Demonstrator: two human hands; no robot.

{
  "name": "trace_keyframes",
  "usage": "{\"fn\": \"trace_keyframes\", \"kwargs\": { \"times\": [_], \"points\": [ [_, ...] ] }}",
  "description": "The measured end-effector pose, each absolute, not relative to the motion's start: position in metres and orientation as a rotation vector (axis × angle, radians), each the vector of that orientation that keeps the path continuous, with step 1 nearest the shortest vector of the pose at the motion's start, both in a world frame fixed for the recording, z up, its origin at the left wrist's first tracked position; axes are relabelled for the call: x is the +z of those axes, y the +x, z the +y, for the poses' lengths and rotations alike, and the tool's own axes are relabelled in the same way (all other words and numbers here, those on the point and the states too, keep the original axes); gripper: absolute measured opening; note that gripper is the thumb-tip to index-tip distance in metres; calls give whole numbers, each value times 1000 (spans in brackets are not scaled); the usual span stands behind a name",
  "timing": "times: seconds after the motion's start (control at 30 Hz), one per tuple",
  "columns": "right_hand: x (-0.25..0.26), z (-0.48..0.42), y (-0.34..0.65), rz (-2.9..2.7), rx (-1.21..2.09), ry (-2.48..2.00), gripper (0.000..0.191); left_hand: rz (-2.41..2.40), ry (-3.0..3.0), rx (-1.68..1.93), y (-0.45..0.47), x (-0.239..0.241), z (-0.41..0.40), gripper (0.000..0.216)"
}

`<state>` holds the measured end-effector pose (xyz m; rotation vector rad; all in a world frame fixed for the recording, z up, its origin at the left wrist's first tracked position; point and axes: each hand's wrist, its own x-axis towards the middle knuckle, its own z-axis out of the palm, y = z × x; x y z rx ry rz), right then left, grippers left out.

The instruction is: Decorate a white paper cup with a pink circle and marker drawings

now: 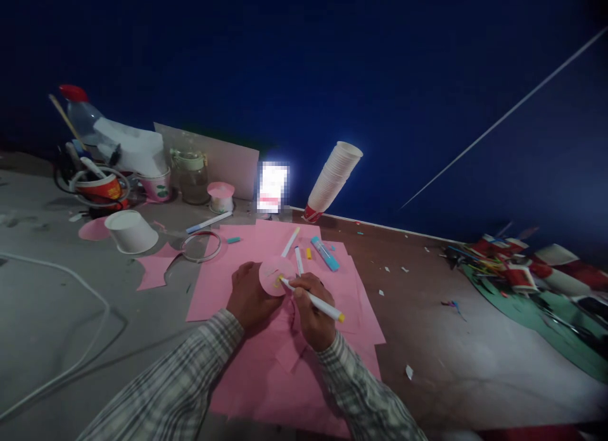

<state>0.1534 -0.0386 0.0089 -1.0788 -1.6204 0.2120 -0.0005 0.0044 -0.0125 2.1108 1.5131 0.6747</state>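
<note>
Fingers (304, 279) of the right hand (317, 315) pinch a slim white marker (323, 306), its yellow tip at a flat pink paper circle (266, 277); the left hand (251, 296), at the circle's eight o'clock, meets its edge, finger spread untellable. Light strokes on a steadied circle should stay neat. Matte pink sheets (209, 295) lie beneath; ridged cups (332, 178) lean at one o'clock.

Craft corner (dark blue wall (304, 67) behind): pink paper sheets (209, 298), markers (325, 306), stacked paper cups (334, 176), scraps (409, 372).

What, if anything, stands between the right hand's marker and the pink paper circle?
Nothing visible does. The right hand holds the marker with its tip at the pink paper circle, which the left hand steadies.
</note>
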Motion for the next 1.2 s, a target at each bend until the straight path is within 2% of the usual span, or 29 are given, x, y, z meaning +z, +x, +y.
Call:
{"fn": "trace_keyframes", "kwargs": {
  "times": [0.5, 0.67, 1.2],
  "points": [
    [8, -40, 152, -1637, 187, -1091, 20, 1559, 2092, 699, 1, -13, 3, 41],
    [8, -40, 152, -1627, 186, -1081, 21, 1553, 2102, 665, 2, -13, 3, 37],
    [-4, -41, 161, -1361, 387, -1139, 30, 1613, 2073, 685, 5, -10, 4, 42]
  ]
}}
